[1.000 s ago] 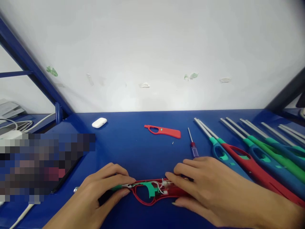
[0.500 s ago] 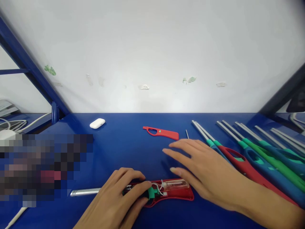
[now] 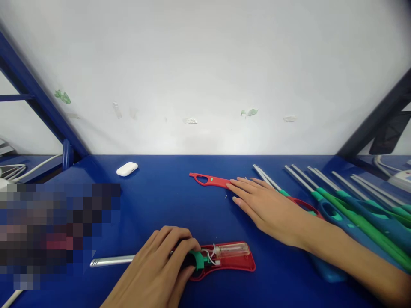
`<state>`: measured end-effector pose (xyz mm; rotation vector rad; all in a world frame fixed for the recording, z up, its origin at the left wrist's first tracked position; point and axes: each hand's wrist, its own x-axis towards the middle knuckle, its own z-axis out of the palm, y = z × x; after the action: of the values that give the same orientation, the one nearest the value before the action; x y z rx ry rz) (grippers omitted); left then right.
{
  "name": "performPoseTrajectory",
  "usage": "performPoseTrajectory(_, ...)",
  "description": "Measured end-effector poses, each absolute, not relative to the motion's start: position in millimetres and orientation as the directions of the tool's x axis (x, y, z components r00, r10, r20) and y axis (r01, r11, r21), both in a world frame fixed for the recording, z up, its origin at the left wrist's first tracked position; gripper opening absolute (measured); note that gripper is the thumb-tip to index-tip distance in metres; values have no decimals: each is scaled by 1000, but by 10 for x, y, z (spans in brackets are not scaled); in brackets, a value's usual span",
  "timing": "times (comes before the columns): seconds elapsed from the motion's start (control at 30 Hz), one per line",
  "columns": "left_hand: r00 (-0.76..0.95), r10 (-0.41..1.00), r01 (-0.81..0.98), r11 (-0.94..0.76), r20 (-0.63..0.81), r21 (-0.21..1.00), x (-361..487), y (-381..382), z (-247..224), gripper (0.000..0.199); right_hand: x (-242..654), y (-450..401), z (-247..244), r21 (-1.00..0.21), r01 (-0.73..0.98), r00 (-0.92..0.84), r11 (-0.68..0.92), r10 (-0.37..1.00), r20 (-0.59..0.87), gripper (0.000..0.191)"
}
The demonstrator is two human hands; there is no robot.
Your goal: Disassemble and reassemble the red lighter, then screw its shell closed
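Observation:
Low in the head view, a long-neck lighter lies on the blue table with its red casing open. A clear fuel tank, white wires and a green trigger show inside it, and its metal tube points left. My left hand is closed around the lighter's middle, covering the start of the tube. Farther back, my right hand reaches over the right end of a loose red casing half. Its fingers are stretched out, the fingertips on or just above that end.
Several assembled lighters in blue, green and red lie along the right side. A white earbud case sits at back left. A wall rises behind the blue table. Cables and a blurred patch are at left.
My right hand has moved away from the open lighter, back to the loose red casing half. My left hand stays on the lighter. The view has shifted slightly.

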<state>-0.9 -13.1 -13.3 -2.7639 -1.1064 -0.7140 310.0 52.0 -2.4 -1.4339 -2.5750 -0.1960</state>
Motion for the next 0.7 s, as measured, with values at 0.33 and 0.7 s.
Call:
performPoseTrajectory(0.33,618,657,659,-732,431,172,-11,-114,-163,28,3157,617,-32,70,844,-532,532,813,235,46)
performPoseTrajectory(0.7,633,645,641,-747,428,179,-27,-126,-102,27,3131,605,-3,-9,871,-475,492,845,245,30)
